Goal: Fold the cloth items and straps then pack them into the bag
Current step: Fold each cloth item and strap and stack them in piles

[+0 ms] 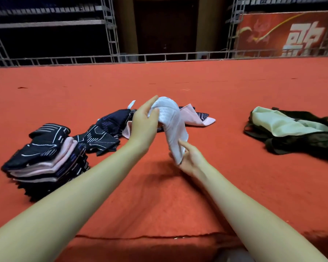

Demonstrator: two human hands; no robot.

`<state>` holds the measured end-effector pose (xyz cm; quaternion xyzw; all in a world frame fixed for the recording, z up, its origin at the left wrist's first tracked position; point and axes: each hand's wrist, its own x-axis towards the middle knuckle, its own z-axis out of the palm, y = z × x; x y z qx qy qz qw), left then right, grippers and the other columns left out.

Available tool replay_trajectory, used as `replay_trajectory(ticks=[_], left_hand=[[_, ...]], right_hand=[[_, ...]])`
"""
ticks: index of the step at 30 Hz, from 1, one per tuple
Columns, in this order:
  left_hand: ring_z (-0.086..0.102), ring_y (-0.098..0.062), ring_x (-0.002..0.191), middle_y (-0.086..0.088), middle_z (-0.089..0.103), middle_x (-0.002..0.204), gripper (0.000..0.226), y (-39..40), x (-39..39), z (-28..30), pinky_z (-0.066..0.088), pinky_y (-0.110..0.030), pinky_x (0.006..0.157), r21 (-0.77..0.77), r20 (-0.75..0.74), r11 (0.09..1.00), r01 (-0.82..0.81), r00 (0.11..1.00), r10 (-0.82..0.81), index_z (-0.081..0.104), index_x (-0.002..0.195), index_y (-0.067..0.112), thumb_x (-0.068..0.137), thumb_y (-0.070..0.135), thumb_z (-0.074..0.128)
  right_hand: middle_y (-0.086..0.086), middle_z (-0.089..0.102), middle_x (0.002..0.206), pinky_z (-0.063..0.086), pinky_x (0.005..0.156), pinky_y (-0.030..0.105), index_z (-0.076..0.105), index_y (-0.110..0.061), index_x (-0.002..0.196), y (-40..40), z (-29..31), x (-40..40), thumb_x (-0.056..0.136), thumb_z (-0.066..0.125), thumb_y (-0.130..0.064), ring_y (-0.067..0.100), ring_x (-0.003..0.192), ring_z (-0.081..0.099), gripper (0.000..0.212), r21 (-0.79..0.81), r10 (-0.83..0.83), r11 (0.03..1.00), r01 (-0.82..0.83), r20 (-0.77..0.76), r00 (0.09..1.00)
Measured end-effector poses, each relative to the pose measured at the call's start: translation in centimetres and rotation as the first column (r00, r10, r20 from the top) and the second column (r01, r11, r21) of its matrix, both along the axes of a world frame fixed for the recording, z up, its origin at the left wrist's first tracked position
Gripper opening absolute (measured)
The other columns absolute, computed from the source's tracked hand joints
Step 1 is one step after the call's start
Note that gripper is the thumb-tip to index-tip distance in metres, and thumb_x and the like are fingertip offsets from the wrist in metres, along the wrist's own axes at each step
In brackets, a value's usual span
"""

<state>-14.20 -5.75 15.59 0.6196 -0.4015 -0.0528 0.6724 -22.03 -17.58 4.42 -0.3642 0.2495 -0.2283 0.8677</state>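
- Right hand [189, 157]: nearest, low over the red carpet [159, 205], fingers curled round the lower end of a white cloth piece [170, 125], pinching it.
- Left hand [144, 121]: higher and further out, thumb and fingers closed on the top end of the same cloth; cloth hangs in an arc between both hands, off the floor.
- Step, by my read: mid-fold on this one piece, folding stage not done, nothing visibly packed.
- Next move likely calls for bringing the two ends together, flattening, then setting it on the stack; edges need lining up or it goes lopsided.
- Folded stack [45, 159]: left of the arms, dark patterned and pink layers, on the carpet.
- Unfolded pile [106, 129]: just beyond the stack, dark patterned pieces, loose; a pink piece [197, 116] lies behind the held cloth.
- Bag [292, 133]: far right, well apart from the hands, dark with pale lining showing, slumped on the carpet; whether anything is inside, cannot tell.
- Metal truss railing [159, 57] at the far carpet edge.
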Motion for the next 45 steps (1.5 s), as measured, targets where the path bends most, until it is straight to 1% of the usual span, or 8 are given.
replay_trajectory(ticks=[2, 7, 12, 20, 31, 36, 41, 45], left_hand=[[0.045, 0.019, 0.112, 0.005, 0.052, 0.131, 0.045, 0.3, -0.6, -0.8, 0.041, -0.041, 0.106, 0.020, 0.035, 1.000, -0.008, 0.999, 0.008, 0.053, 0.132, 0.010, 0.090, 0.000, 0.042], [0.046, -0.014, 0.112, -0.009, 0.050, 0.124, 0.052, 0.3, -0.7, -5.4, 0.030, -0.012, 0.094, 0.183, 0.134, 0.960, -0.211, 0.973, 0.188, 0.053, 0.132, 0.006, 0.082, -0.006, 0.048], [0.047, -0.020, 0.100, -0.013, 0.043, 0.111, 0.054, 0.5, -3.0, -11.0, 0.028, -0.007, 0.085, 0.372, 0.085, 0.911, -0.177, 0.984, 0.156, 0.059, 0.125, 0.005, 0.075, -0.015, 0.048], [0.025, -0.024, 0.130, -0.005, 0.034, 0.134, 0.038, 0.8, -5.1, -13.9, 0.029, -0.035, 0.103, 0.709, 0.453, 0.624, -0.328, 0.890, -0.047, 0.055, 0.124, 0.024, 0.086, 0.024, 0.053], [0.042, -0.013, 0.131, 0.009, 0.051, 0.139, 0.038, -2.8, -5.2, -17.1, 0.029, -0.031, 0.105, 0.586, 0.622, 0.733, -0.346, 0.771, -0.134, 0.056, 0.129, 0.034, 0.093, 0.032, 0.045], [0.058, -0.018, 0.113, 0.007, 0.070, 0.111, 0.048, -3.1, -4.0, -16.8, 0.041, -0.035, 0.095, 0.535, 0.401, 0.815, -0.223, 0.916, -0.012, 0.073, 0.101, 0.024, 0.082, 0.035, 0.030], [0.061, -0.024, 0.107, 0.000, 0.071, 0.104, 0.035, -4.2, -3.1, -15.6, 0.041, -0.042, 0.098, 0.574, 0.205, 0.801, -0.170, 0.977, 0.060, 0.065, 0.108, 0.024, 0.092, 0.036, 0.036], [0.059, -0.023, 0.111, 0.003, 0.069, 0.105, 0.032, -5.2, -3.5, -14.4, 0.037, -0.035, 0.099, 0.638, 0.249, 0.743, -0.201, 0.967, 0.047, 0.059, 0.120, 0.025, 0.091, 0.036, 0.050]], right_hand=[[0.006, 0.071, 0.068, 0.052, 0.055, 0.023, 0.062, -0.005, 0.096, -0.6, 0.1, -1.9, 0.091, 0.053, -0.008, 0.015, 0.057, 0.067, 0.011, -0.110, -0.101, 0.989, 0.094, -0.057, 0.993], [0.005, 0.066, 0.076, 0.035, 0.034, 0.015, 0.064, -0.013, 0.100, -2.3, 0.1, -7.1, 0.086, 0.057, -0.005, 0.012, 0.048, 0.055, 0.017, -0.401, -0.313, 0.890, 0.217, -0.190, 0.931], [0.008, 0.061, 0.076, 0.039, 0.050, 0.023, 0.068, -0.005, 0.085, -3.9, -0.7, -10.4, 0.082, 0.061, -0.004, 0.017, 0.062, 0.052, 0.007, -0.661, -0.521, 0.729, 0.178, -0.366, 0.772], [0.002, 0.059, 0.074, 0.040, 0.049, 0.022, 0.064, -0.017, 0.077, -3.2, -2.1, -11.7, 0.086, 0.063, -0.018, 0.015, 0.060, 0.053, 0.009, -0.446, -0.611, 0.755, 0.480, -0.215, 0.762], [0.002, 0.060, 0.098, 0.041, 0.081, 0.030, 0.061, -0.013, 0.097, -1.3, -4.7, -10.6, 0.088, 0.049, -0.010, 0.017, 0.091, 0.054, 0.015, -0.944, -0.573, 0.328, -0.028, -0.222, 0.789], [0.000, 0.058, 0.131, 0.035, 0.107, 0.031, 0.066, -0.028, 0.120, -0.3, -5.4, -10.2, 0.080, 0.036, -0.053, 0.014, 0.125, 0.047, 0.056, -0.931, -0.460, 0.031, -0.363, -0.336, 0.822], [0.004, 0.055, 0.135, 0.031, 0.109, 0.026, 0.072, -0.017, 0.110, -0.2, -4.9, -10.0, 0.084, 0.041, -0.043, 0.018, 0.128, 0.045, 0.048, -0.935, -0.446, 0.104, -0.339, -0.348, 0.825], [0.010, 0.022, 0.157, 0.014, 0.109, 0.016, 0.050, -0.007, 0.136, -0.5, -5.2, -10.1, 0.085, 0.054, -0.020, 0.019, 0.144, 0.023, 0.052, -0.923, -0.511, 0.071, -0.378, -0.359, 0.781]])
